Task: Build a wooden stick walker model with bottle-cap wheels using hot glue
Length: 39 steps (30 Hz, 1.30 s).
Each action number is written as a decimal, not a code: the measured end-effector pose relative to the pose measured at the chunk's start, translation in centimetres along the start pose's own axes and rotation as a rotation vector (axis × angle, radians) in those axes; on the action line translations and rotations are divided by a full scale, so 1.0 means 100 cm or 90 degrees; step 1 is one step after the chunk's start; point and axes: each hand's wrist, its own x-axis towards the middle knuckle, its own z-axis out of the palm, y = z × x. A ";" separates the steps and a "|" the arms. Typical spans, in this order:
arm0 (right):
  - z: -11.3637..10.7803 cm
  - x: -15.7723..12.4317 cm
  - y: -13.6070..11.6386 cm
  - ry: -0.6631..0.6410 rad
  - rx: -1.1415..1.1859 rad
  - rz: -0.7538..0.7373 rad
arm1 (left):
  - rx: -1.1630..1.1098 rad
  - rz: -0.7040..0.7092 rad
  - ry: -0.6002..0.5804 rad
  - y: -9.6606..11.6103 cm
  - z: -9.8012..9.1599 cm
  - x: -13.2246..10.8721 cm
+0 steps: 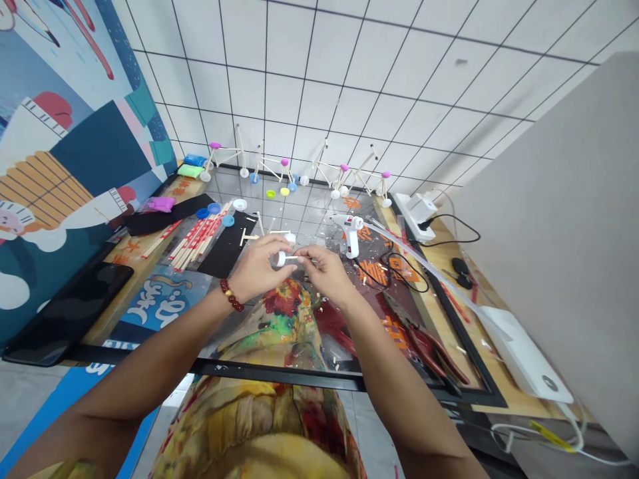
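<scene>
My left hand (257, 266), with a red bead bracelet at the wrist, pinches a small white bottle cap (280, 259) over the glass table (299, 213). My right hand (324, 266) is closed on a thin wooden stick (294, 257) whose end touches the cap. Both hands meet at the table's middle, just in front of a white glue gun (351, 229) standing upright. A second white cap (290, 237) and short stick pieces lie just behind my hands.
Several stick-and-cap models (279, 169) line the tiled wall. A bundle of chopsticks (197, 239) and loose blue caps (214, 209) lie left. Red-handled pliers (434, 349), a power strip (417, 213), black cables and a white box (524, 359) sit right. A dark tablet (70, 309) lies far left.
</scene>
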 end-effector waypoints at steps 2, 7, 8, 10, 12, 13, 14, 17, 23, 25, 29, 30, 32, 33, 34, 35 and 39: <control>0.001 0.000 -0.001 -0.001 -0.002 0.012 | 0.013 0.003 0.004 0.001 -0.001 0.001; -0.003 0.001 -0.003 0.021 0.014 0.027 | -0.032 -0.066 -0.004 0.000 -0.008 0.004; -0.005 0.002 -0.003 0.033 0.013 0.026 | -0.055 -0.086 -0.010 0.000 -0.010 0.005; -0.008 0.002 -0.004 0.056 0.004 0.019 | -0.104 -0.117 -0.030 0.001 -0.013 0.008; -0.010 0.002 -0.005 0.071 -0.014 0.009 | -0.149 -0.136 -0.046 0.001 -0.017 0.010; -0.011 0.002 -0.006 0.074 -0.028 0.003 | -0.170 -0.145 -0.051 0.002 -0.018 0.010; -0.011 0.002 -0.007 0.075 -0.044 -0.005 | -0.189 -0.154 -0.054 0.002 -0.019 0.011; -0.012 0.001 -0.011 0.079 -0.102 -0.041 | -0.224 -0.177 -0.050 0.001 -0.020 0.011; -0.015 -0.002 -0.022 0.114 -0.175 -0.088 | -0.413 -0.261 -0.023 -0.009 -0.017 0.010; -0.017 -0.002 -0.025 0.122 -0.174 -0.093 | -0.471 -0.279 -0.005 -0.012 -0.016 0.010; -0.020 -0.003 -0.029 0.136 -0.189 -0.102 | -0.518 -0.313 0.012 -0.013 -0.016 0.011; -0.020 -0.003 -0.030 0.143 -0.196 -0.105 | -0.525 -0.320 0.013 -0.012 -0.016 0.011; -0.020 -0.004 -0.030 0.160 -0.204 -0.116 | -0.537 -0.327 0.016 -0.011 -0.017 0.012; -0.021 -0.004 -0.030 0.168 -0.205 -0.121 | -0.540 -0.329 0.015 -0.011 -0.017 0.012; -0.021 -0.004 -0.030 0.173 -0.205 -0.125 | -0.541 -0.331 0.013 -0.010 -0.017 0.012; -0.021 -0.004 -0.030 0.177 -0.203 -0.129 | -0.542 -0.333 0.011 -0.010 -0.017 0.012; -0.021 -0.004 -0.030 0.182 -0.207 -0.117 | -0.564 -0.337 0.018 -0.010 -0.017 0.013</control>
